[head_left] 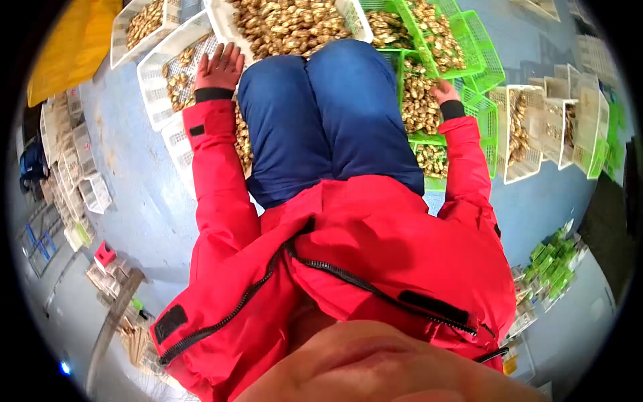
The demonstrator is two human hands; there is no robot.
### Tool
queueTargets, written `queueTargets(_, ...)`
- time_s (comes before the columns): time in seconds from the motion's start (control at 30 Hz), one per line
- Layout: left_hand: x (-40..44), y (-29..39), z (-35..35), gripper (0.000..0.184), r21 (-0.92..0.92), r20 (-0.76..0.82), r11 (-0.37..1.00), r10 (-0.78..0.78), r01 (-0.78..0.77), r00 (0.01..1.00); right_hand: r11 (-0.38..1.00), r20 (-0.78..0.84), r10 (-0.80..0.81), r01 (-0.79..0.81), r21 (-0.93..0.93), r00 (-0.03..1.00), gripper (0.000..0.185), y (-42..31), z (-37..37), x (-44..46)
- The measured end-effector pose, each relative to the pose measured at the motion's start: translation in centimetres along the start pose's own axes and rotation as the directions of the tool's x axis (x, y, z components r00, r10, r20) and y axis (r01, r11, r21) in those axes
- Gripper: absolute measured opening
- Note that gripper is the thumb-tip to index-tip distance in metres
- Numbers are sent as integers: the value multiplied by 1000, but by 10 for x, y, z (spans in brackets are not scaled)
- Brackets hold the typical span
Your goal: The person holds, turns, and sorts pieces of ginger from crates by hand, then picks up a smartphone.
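My left hand [220,68] is open, its fingers spread, over the inner side of a white basket [155,94]. Some brown-and-tan lumpy pieces [179,88], perhaps shellfish, lie scattered in that basket. On the other side, my right hand [443,92] is at the edge of a green basket [429,139] filled with similar pieces [419,104]. Its fingers are curled in and partly hidden, so what they hold cannot be made out. Between the hands are my knees in blue trousers [321,114].
Ahead of my knees stands a large white tray [358,20] heaped with pieces [289,27]. More green baskets [483,50] adjoin it. White baskets [529,134] stand farther right, and stacked white crates [94,191] line the left. A yellow sheet-like surface [74,47] is at upper left.
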State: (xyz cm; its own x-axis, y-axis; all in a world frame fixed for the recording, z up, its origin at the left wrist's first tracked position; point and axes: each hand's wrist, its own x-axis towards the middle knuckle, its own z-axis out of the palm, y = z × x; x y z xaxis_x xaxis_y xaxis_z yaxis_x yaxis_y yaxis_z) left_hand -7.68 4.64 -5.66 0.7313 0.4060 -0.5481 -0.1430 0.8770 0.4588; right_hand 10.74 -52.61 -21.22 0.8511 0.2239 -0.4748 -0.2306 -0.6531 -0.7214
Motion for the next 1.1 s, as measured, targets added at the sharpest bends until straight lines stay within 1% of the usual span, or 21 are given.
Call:
queueTargets(0.07,20,-13,-17,59,109,-20,993,-43,45,999,939,98,-45,9,343,994,49,-80,9,18)
queueTargets(0.2,58,-39,-13,57,232,-222,955,-130,182,966,881,385,-329,133,455,862,44,-234,58,68)
queueTargets(0.23,88,-37,-30,55,265,-229,929,-201,259,952,926,450,-342,215,309,825,46,-260,81,91)
queueTargets(0.27,98,-45,-27,53,319,-283,928,-99,191,954,938,514,-346,306,165,785,47,-287,108,112)
queueTargets(0.33,128,-50,-33,58,327,-314,927,-76,183,947,742,503,-501,649,-168,704,52,-326,161,149)
queueTargets(0.4,149,-52,-35,62,428,-405,878,-24,213,914,734,519,-429,620,-277,740,56,-357,210,175)
queueTargets(0.43,141,-50,-14,67,547,-319,823,36,153,947,615,493,-341,587,-527,800,58,-382,225,177)
queueTargets(0.47,156,-58,-18,76,639,-324,760,126,119,938,422,393,-611,703,-573,687,58,-370,246,196)
queueTargets(0.53,222,-97,-77,86,794,-235,599,461,-104,856,258,433,-585,663,-703,686,57,-388,267,200)
queueTargets(0.57,220,-98,-75,88,819,-243,571,444,-63,862,185,430,-640,671,-718,637,54,-378,280,217)
queueTargets(0.6,193,-90,-40,86,833,-253,553,436,-35,864,209,440,-570,641,-738,693,54,-397,273,200)
queueTargets(0.67,186,-92,-20,82,935,-278,334,482,119,831,214,408,-593,625,-751,694,56,-385,288,221)
queueTargets(0.7,173,-88,-6,90,947,-306,234,450,220,839,181,360,-719,660,-729,595,59,-373,295,230)
queueTargets(0.8,163,-86,-12,84,984,-145,155,419,86,896,291,566,-420,696,-657,709,65,-375,299,209)
queueTargets(0.83,168,-92,-21,79,992,-120,91,408,90,905,213,611,-494,767,-606,619,68,-370,297,207)
queueTargets(0.87,161,-92,-17,78,987,-160,100,430,129,889,259,615,-477,769,-585,628,69,-374,292,202)
queueTargets(0.93,148,-85,-2,77,866,-287,496,378,70,880,378,546,-505,740,-556,669,69,-361,301,227)
queueTargets(0.97,168,-99,-29,76,906,-259,422,497,30,828,444,507,-448,675,-589,737,71,-365,300,229)
queueTargets(1.0,173,-101,-35,75,879,-312,474,474,61,823,448,450,-532,690,-569,717,74,-349,309,245)
queueTargets(1.07,182,-99,-41,75,858,-302,514,506,-1,808,470,480,-459,662,-584,748,74,-360,306,229)
queueTargets(1.1,177,-99,-38,75,920,-254,392,588,4,768,511,480,-438,650,-563,760,74,-358,306,230)
